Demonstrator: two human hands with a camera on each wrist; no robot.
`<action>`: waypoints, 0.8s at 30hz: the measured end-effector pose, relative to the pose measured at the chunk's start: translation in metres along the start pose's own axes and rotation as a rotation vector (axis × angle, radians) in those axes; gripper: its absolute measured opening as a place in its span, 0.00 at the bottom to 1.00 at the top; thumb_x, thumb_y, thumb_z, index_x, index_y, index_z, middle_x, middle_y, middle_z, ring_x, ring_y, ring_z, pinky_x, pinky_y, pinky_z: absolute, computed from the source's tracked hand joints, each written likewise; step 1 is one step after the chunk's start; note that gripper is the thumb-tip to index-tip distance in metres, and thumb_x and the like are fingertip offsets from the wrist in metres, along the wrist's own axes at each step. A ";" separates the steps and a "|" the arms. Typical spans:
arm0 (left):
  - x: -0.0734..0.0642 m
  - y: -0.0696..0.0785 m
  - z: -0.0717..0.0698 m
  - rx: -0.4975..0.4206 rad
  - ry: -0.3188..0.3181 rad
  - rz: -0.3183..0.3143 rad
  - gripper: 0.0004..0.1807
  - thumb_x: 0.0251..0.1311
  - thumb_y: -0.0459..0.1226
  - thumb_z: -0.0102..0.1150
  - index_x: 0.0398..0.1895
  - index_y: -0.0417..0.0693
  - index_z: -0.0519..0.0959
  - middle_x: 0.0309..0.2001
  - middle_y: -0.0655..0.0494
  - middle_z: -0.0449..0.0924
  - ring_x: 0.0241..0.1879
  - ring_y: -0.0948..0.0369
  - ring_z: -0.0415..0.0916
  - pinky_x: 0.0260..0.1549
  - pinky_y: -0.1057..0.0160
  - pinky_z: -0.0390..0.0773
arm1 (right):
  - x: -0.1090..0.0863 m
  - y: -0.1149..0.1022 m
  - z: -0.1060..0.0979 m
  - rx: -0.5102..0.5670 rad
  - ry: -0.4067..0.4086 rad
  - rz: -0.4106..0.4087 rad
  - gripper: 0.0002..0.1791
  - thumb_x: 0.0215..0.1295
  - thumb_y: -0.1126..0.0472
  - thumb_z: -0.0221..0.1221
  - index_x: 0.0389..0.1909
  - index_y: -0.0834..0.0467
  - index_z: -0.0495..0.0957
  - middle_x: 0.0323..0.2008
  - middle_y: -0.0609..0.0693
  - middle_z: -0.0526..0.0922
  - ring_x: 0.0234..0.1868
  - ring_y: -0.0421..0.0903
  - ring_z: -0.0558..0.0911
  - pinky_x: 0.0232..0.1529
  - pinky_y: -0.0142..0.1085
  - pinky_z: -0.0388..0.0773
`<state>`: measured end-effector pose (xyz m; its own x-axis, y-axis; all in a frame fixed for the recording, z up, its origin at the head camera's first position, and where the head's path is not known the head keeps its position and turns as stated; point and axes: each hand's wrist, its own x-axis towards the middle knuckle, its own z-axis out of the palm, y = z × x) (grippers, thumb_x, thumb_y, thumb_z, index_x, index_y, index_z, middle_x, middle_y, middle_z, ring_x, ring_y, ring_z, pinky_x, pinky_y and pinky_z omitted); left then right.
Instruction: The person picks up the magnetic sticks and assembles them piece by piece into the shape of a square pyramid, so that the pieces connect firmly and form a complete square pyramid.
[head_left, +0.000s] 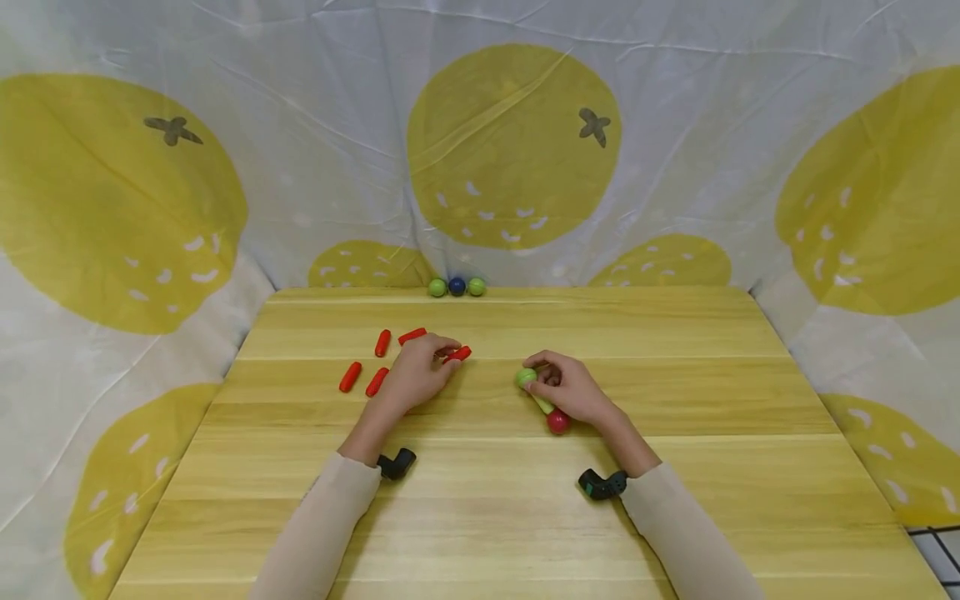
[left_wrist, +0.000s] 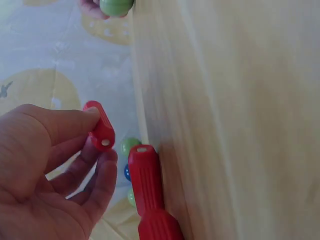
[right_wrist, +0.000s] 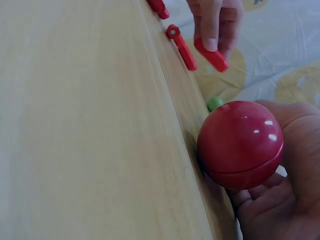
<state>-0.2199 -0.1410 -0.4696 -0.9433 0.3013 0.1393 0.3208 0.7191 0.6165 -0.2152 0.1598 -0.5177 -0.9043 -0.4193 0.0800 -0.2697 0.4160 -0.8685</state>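
My left hand (head_left: pixel 416 371) pinches a short red stick (head_left: pixel 458 354) between thumb and fingers, raised above the table. A pale metal dot shows on that stick's end (left_wrist: pixel 105 142) in the left wrist view. With thumb and fingertips my right hand (head_left: pixel 573 387) holds a green ball (head_left: pixel 527 378). From it a yellow-green stick (head_left: pixel 543 404) runs down to a red ball (head_left: pixel 557 422), the ball nearest the camera in the right wrist view. Several red sticks lie around my left hand, among them one red stick (head_left: pixel 350 377) to its left.
Two green balls (head_left: pixel 437 287) and a blue ball (head_left: pixel 457 287) between them stand in a row at the back edge of the wooden table (head_left: pixel 480 517). A white cloth (head_left: pixel 322 150) with yellow fruit prints hangs behind and at the sides.
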 end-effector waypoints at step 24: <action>-0.001 0.023 0.040 -0.069 -0.174 0.112 0.10 0.67 0.39 0.68 0.50 0.54 0.86 0.44 0.62 0.87 0.43 0.65 0.81 0.46 0.63 0.83 | -0.001 0.002 0.006 0.091 0.059 0.033 0.15 0.67 0.58 0.69 0.51 0.56 0.82 0.38 0.55 0.85 0.34 0.46 0.81 0.32 0.30 0.76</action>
<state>-0.2079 -0.0992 -0.4866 -0.8712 0.4846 0.0778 0.4103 0.6320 0.6574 -0.2128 0.1566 -0.5225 -0.9309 -0.3572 0.0766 -0.2104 0.3529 -0.9117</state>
